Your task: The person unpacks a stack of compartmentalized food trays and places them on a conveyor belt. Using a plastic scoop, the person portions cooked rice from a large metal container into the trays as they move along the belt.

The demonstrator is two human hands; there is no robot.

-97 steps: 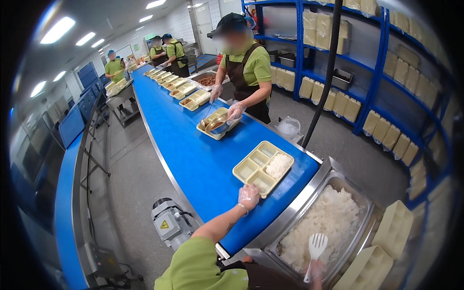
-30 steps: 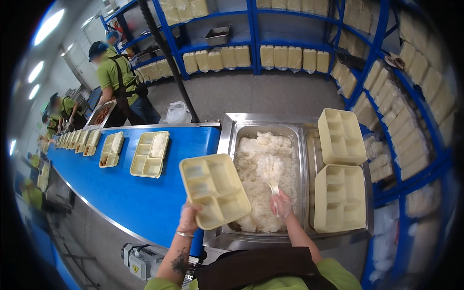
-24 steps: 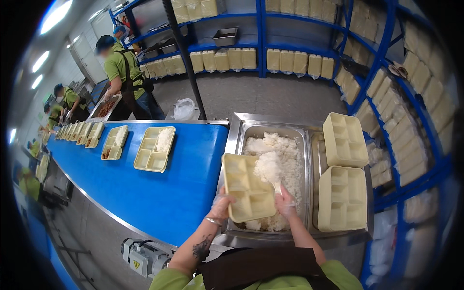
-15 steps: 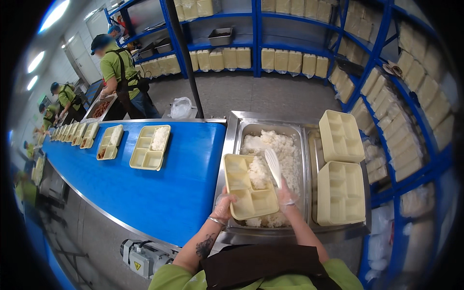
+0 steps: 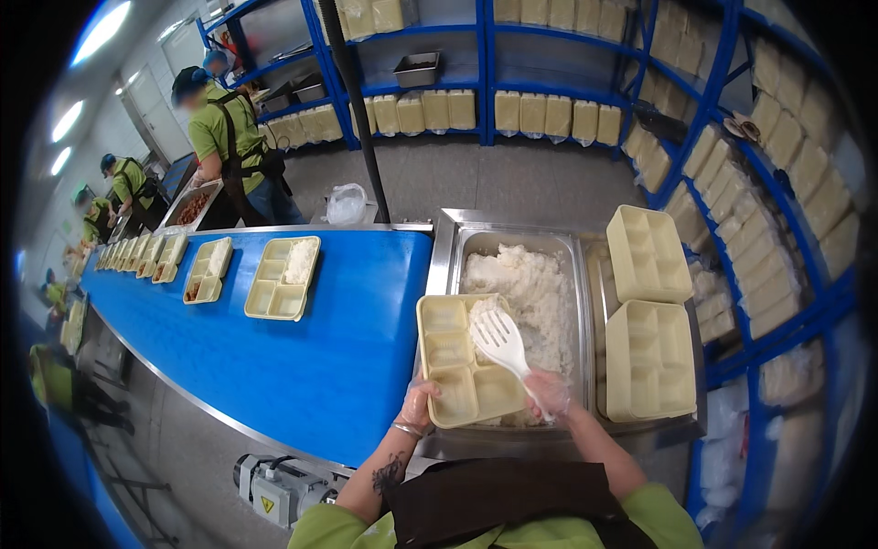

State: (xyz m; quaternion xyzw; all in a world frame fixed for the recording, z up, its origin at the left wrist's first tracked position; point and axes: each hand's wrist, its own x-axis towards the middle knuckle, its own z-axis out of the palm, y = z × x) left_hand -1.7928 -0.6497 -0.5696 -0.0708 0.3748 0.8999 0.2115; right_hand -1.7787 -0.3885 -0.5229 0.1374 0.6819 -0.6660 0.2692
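My left hand, in a clear glove, grips the left edge of a cream compartment tray held above the near left part of a steel pan. White cooked rice fills much of that pan. In my gloved right hand is the handle of a white slotted rice paddle. The paddle's head lies over the tray's upper right compartment, where some rice shows at its far end. The paddle hides the rest of that compartment.
Two stacks of cream trays stand right of the pan. On the blue conveyor belt at left, a tray with rice leads a row of others. Co-workers stand along its far side. A dark pole rises behind the belt.
The paddle has swung left from beside the tray to over its rice compartment, its head now flatter. The tray has shifted slightly left.
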